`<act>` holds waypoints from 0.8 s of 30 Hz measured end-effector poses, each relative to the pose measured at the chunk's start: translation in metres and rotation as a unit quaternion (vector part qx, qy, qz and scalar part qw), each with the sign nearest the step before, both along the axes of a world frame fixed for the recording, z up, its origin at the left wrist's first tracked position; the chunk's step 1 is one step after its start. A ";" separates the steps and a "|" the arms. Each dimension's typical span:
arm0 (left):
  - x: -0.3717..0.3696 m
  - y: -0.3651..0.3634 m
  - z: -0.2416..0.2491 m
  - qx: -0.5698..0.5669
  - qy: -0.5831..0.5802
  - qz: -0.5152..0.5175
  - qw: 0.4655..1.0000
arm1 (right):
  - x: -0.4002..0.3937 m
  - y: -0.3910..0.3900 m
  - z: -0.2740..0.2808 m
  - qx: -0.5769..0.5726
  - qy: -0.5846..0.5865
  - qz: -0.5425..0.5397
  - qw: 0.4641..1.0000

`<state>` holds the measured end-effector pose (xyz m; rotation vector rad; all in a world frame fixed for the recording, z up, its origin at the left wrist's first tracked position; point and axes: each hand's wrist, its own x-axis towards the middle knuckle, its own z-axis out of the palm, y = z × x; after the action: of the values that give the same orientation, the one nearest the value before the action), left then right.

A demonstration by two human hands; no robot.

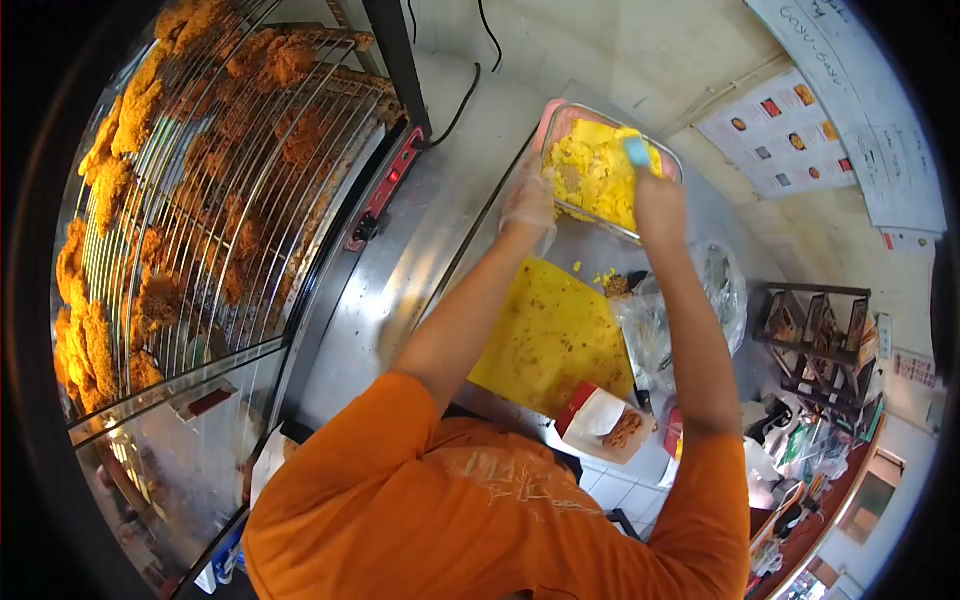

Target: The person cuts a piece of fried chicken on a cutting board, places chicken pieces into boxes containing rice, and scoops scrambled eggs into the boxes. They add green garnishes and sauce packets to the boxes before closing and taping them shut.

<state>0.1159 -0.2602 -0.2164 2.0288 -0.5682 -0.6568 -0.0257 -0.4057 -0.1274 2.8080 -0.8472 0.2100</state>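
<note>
A metal tray [655, 158] with a pink rim at its left corner holds a heap of yellow, scrambled-egg-like food [595, 170]. My left hand [530, 203], in a clear plastic glove, grips the tray's near left edge. Over the right part of the heap, my right hand [660, 212] closes around a utensil with a light-blue end [637, 152], smeared by motion. Just below the tray lies a yellow cutting board [545, 335] dotted with brown crumbs. At its lower edge stands a red and white takeaway box [600, 422] with brown fried pieces inside.
On the left, a glass warming cabinet [350, 200] holds fried pieces [140, 115] on wire racks. A clear plastic bag [660, 325] lies right of the board, under my right forearm. Farther right stands a dark rack [815, 335]. Menu sheets [785, 135] hang on the wall.
</note>
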 end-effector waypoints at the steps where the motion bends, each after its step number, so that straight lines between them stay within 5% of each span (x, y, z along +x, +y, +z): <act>1: 0.002 -0.003 -0.003 -0.048 -0.066 0.017 0.997 | 0.026 -0.014 -0.013 -0.088 0.022 0.078 0.993; 4: 0.003 -0.010 -0.042 -0.119 -0.096 0.021 0.988 | 0.065 -0.022 -0.056 -0.109 0.091 0.050 0.989; 7: 0.018 -0.017 -0.043 -0.112 0.185 -0.016 0.976 | 0.069 -0.004 -0.062 -0.060 0.137 0.091 0.985; 9: 0.025 -0.013 -0.030 -0.157 0.356 -0.011 0.921 | 0.064 0.013 -0.058 -0.038 0.127 0.162 0.978; 11: 0.023 -0.006 -0.026 -0.180 0.327 -0.024 0.928 | 0.055 0.024 -0.057 -0.017 0.101 0.237 0.966; 17: 0.022 0.002 0.001 -0.178 0.380 -0.011 0.908 | 0.035 0.027 -0.030 0.258 -0.002 0.232 0.938; 20: 0.024 -0.005 -0.011 -0.145 0.355 -0.017 0.923 | 0.031 0.025 -0.028 0.270 0.055 0.220 0.936; 24: 0.025 -0.010 -0.014 -0.149 0.353 0.008 0.924 | 0.031 0.006 -0.040 0.433 -0.140 0.187 0.870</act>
<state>0.1406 -0.2705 -0.2304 1.3758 -0.1981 -1.1425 0.0051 -0.3993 -0.1677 3.8665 -0.4941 0.3787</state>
